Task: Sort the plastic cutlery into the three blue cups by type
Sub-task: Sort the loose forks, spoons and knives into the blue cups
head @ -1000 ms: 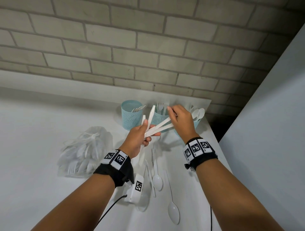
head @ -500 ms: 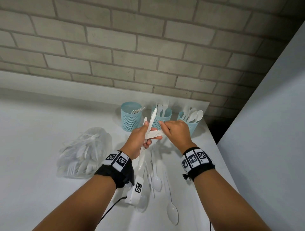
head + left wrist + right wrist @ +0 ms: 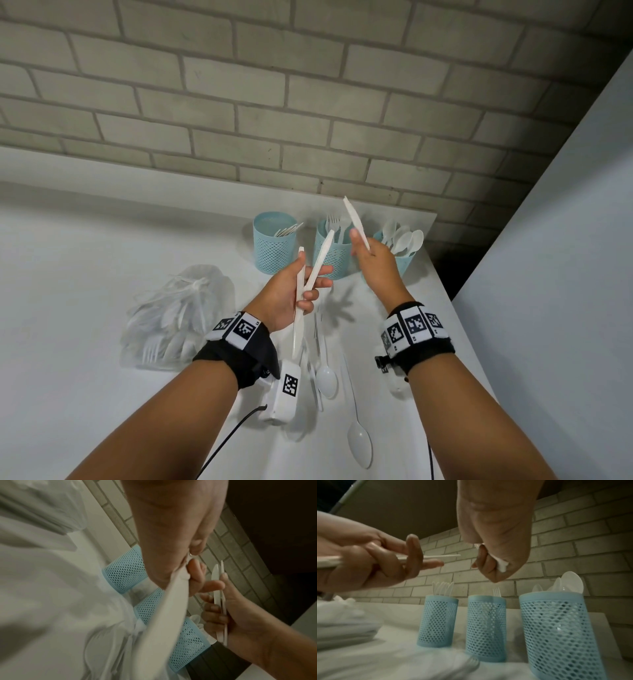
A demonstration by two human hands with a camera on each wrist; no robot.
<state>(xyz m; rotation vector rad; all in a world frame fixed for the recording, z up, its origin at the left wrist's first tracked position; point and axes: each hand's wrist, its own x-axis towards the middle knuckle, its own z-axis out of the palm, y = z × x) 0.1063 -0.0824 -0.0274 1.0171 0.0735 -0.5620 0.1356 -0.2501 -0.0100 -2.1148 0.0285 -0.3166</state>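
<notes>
My left hand (image 3: 305,287) grips two white plastic knives (image 3: 310,274) that fan upward over the table. My right hand (image 3: 364,248) is raised in front of the cups and pinches white knives (image 3: 354,217) upright; the left wrist view shows two knives (image 3: 217,601) in that hand. At the back stand three blue mesh cups. The left cup (image 3: 274,243) holds knives, the middle cup (image 3: 329,255) forks, and the right cup (image 3: 404,262) spoons. In the right wrist view the knife handle ends (image 3: 501,563) stick out under my right hand's curled fingers.
Two white spoons (image 3: 327,375) (image 3: 359,445) and other loose cutlery lie on the white table (image 3: 85,274) below my hands. A knotted clear bag of cutlery (image 3: 171,318) sits to the left. A brick wall stands behind the cups, and the table's right edge is close by.
My right hand has drawn knives out of the bundle in my left hand and lifted them up and to the right. My left hand keeps two knives.
</notes>
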